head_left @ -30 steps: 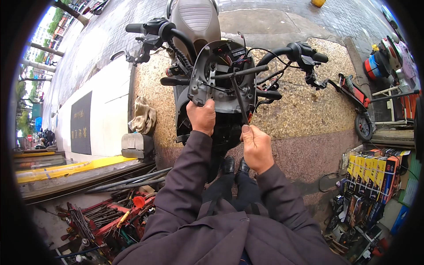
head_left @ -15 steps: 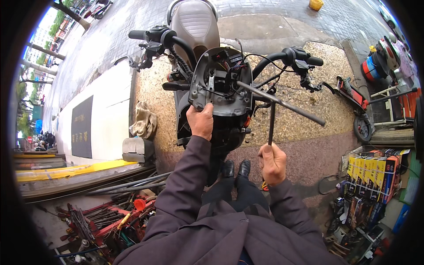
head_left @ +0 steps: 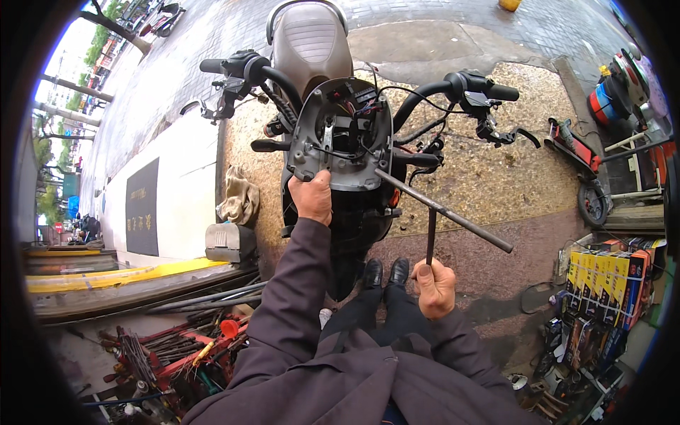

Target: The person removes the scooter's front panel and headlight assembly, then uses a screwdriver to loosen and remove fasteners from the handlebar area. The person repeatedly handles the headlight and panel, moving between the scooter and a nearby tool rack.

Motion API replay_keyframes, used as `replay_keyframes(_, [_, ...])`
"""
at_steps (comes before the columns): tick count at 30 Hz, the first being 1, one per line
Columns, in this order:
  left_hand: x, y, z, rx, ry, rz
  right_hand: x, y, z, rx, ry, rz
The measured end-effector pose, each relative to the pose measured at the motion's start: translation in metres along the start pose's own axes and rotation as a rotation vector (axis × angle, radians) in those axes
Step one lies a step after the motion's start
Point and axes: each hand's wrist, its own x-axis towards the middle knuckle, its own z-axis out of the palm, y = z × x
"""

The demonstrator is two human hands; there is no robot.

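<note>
A scooter stands in front of me with its grey headlight housing (head_left: 340, 142) open, wires and connectors showing inside. My left hand (head_left: 312, 198) grips the lower left rim of that housing. My right hand (head_left: 433, 287) holds a dark metal T-handle wrench (head_left: 443, 209) by its shaft, low and to the right of the housing. The wrench's long crossbar slants from the housing's lower right edge toward the ground on the right. The handlebars (head_left: 467, 88) spread to both sides, and the grey seat (head_left: 308, 39) lies beyond.
A crumpled rag (head_left: 239, 202) and a grey box (head_left: 230, 243) lie left of the scooter. Red tool racks with parts (head_left: 177, 354) fill the lower left. Yellow and red boxes (head_left: 609, 283) stack at the right. A red jack (head_left: 574, 152) lies further right. My black shoes (head_left: 386, 273) stand below the front wheel.
My right hand has dropped away from the housing, drawing the T-handle wrench out and down to the right. My left hand has stayed on the housing rim.
</note>
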Motion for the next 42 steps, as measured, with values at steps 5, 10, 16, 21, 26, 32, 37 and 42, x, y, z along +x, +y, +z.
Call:
replay_keyframes(5, [-0.007, 0.008, -0.007, 0.064, 0.016, -0.087, 0.0, -0.003, 0.0, -0.019, -0.043, -0.072])
replay_keyframes(10, [-0.052, 0.034, -0.053, 0.282, 0.121, 0.178, -0.005, -0.006, 0.013, -0.026, -0.166, -0.107])
replay_keyframes(16, [-0.134, 0.071, -0.132, 0.077, 0.046, 0.058, -0.011, -0.01, 0.084, 0.007, -0.333, -0.11])
replay_keyframes(21, [-0.217, 0.077, -0.247, 0.154, 0.129, -0.022, -0.033, -0.041, 0.195, -0.29, -0.681, -0.207])
replay_keyframes(26, [-0.319, 0.063, -0.384, 0.301, 0.355, -0.077, -0.116, -0.067, 0.336, -0.21, -1.034, -0.121])
replay_keyframes(32, [-0.437, 0.057, -0.498, 0.189, 0.65, -0.017, -0.215, -0.1, 0.504, -0.097, -1.208, -0.384])
replay_keyframes(37, [-0.491, 0.062, -0.543, 0.079, 0.895, 0.055, -0.27, -0.119, 0.625, 0.047, -1.294, -0.563])
replay_keyframes(42, [-0.531, 0.047, -0.554, 0.005, 1.15, 0.107, -0.295, -0.112, 0.7, 0.056, -1.382, -0.687])
